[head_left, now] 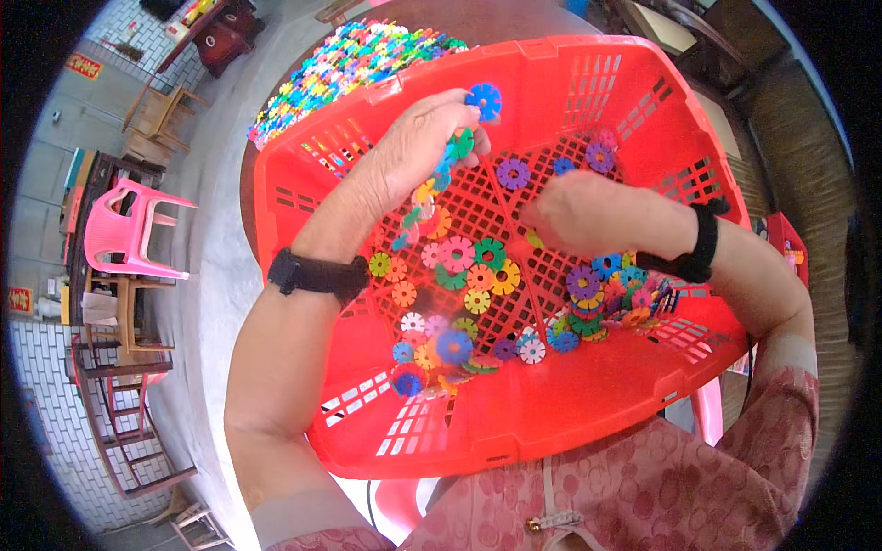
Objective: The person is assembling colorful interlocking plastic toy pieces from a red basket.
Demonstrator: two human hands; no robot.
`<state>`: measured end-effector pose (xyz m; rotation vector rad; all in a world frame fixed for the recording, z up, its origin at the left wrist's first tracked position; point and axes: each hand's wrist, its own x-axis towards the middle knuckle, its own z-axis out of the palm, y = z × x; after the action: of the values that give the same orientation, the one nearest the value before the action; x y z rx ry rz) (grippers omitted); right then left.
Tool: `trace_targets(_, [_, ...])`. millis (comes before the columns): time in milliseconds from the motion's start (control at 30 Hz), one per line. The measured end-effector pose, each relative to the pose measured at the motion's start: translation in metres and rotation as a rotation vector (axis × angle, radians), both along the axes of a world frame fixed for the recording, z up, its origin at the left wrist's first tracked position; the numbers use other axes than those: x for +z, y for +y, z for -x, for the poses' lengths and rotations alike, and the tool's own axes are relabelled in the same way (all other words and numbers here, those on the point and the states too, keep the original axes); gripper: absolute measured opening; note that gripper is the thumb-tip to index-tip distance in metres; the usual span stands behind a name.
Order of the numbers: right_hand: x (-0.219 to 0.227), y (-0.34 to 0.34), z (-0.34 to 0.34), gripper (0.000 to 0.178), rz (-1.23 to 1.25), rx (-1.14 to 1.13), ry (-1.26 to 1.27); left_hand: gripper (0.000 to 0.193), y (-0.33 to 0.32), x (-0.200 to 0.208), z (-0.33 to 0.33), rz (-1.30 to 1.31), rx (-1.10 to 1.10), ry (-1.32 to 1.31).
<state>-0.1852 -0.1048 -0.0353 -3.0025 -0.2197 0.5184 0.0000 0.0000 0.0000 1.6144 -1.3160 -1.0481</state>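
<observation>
A large red plastic basket (514,422) holds loose flower-shaped interlocking discs in many colours. My left hand (427,138) is above its far left part, closed around a chain of joined discs. A blue disc (482,102) stands out beyond its fingertips, and a green disc (462,142) shows under the fingers. Lower links, including a yellow disc (424,191), hang beneath the palm. Over the middle right of the basket, my right hand (588,216) is curled closed and blurred. A yellow-green disc (535,239) shows just below its fingertips; whether they hold it is unclear.
A broad heap of joined colourful discs (354,78) lies on the round brown table behind the basket. Loose discs gather along the basket's near side, with a pile (597,294) at the right. A pink plastic chair (129,228) and wooden chairs stand on the left.
</observation>
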Motion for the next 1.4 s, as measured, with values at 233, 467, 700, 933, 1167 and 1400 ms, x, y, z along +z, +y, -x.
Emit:
trace_targets(233, [0.049,-0.039,-0.002,0.019,-0.802,-0.655,-0.444,0.038,0.002,0.006,0.013,-0.031,0.099,0.1])
trace_targets(467, [0.05,-0.048,-0.003,0.021,-1.048,-0.698,-0.484,0.035,0.002,-0.001,0.011,0.137,-0.025,-0.023])
trace_targets(700, [0.049,-0.047,-0.003,0.022,-1.096,-0.708,-0.421,0.031,-0.001,-0.008,0.011,0.134,-0.055,-0.084])
trace_targets(933, [0.05,-0.044,-0.004,0.022,-1.09,-0.743,-0.4,0.031,0.001,-0.005,0.022,0.184,-0.015,-0.291])
trace_targets(1167, [0.049,-0.041,-0.003,0.021,-1.14,-0.763,-0.453,0.038,0.003,-0.004,0.025,0.343,0.022,-0.441])
trace_targets(1400, [0.049,-0.04,-0.001,0.022,-1.133,-0.759,-0.512,0.039,0.004,0.001,0.028,0.281,0.029,-0.487])
